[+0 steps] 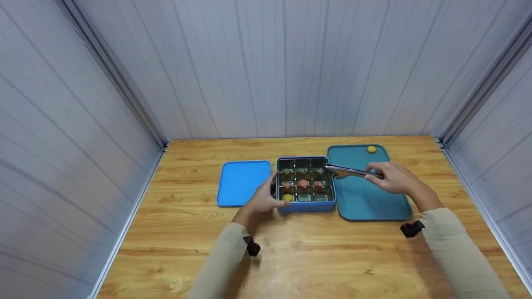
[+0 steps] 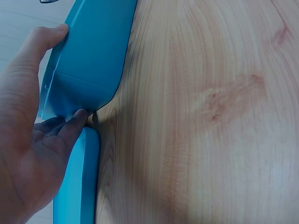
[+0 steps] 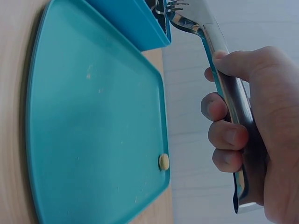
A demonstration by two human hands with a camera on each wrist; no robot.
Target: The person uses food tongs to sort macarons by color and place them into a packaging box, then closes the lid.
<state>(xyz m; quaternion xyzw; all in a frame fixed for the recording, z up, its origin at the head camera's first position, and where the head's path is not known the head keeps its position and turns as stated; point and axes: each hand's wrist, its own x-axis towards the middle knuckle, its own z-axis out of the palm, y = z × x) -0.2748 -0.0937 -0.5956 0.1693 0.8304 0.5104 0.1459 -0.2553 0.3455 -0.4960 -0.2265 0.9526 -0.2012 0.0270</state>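
My left hand (image 1: pixel 262 198) grips the blue divided box (image 1: pixel 307 206) at its front left corner, thumb on the front rim and fingers against the left side. In its compartments lie greenish pieces at the back, orange-red round pieces (image 1: pixel 303 183) in the middle row and a yellow round piece (image 1: pixel 287 198) at front left. Metal tongs (image 3: pixel 233 98) with fork-like tips are held in my right hand (image 1: pixel 392 177). Their tips reach over the box's back right side; whether they pinch anything cannot be made out. Another yellow round piece (image 1: pixel 371 149) lies on the teal tray (image 1: pixel 370 199).
A flat blue lid (image 1: pixel 243 182) lies on the wooden table (image 1: pixel 307 257) left of the box. The teal tray sits against the box's right side. Pale panel walls (image 1: pixel 266 74) stand behind and at both sides.
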